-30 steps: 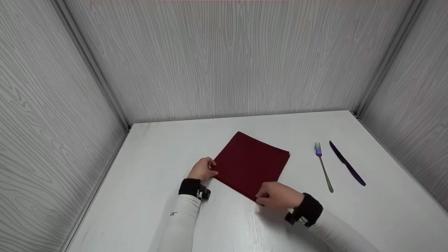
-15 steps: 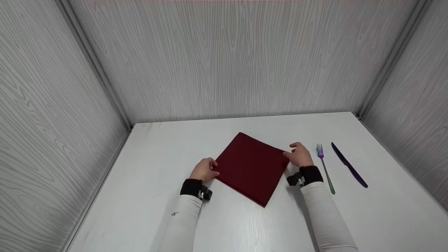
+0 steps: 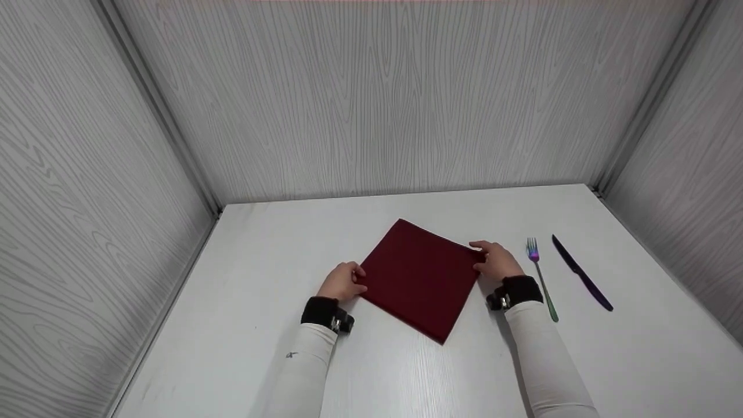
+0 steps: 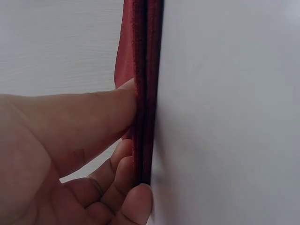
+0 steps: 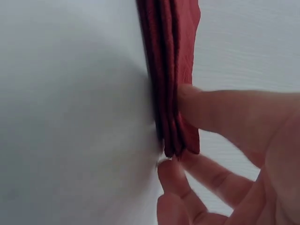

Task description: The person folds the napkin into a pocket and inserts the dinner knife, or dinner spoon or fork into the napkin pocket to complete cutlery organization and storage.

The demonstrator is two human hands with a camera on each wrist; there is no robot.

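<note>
A dark red cloth napkin (image 3: 419, 278), folded into a layered square, lies on the white table with one corner toward the person. My left hand (image 3: 341, 281) holds its left corner. In the left wrist view the thumb (image 4: 98, 110) presses on the layered edge, and the curled fingers meet the corner's end. At the right corner, my right hand (image 3: 499, 262) has thumb and fingers around the cloth. The right wrist view shows the thumb (image 5: 225, 110) against the napkin's upper side, with fingertips right at the corner's tip.
A fork (image 3: 540, 278) with a rainbow-tinted head lies just right of the right hand. Beyond it rests a dark knife (image 3: 580, 271). Grey wood-grain panels (image 3: 371, 104) enclose the white table (image 3: 278, 244) at the back and both sides.
The right hand has gone from the napkin's near corner to its right corner, and its fingers have come around that corner. The left hand stays at the left corner.
</note>
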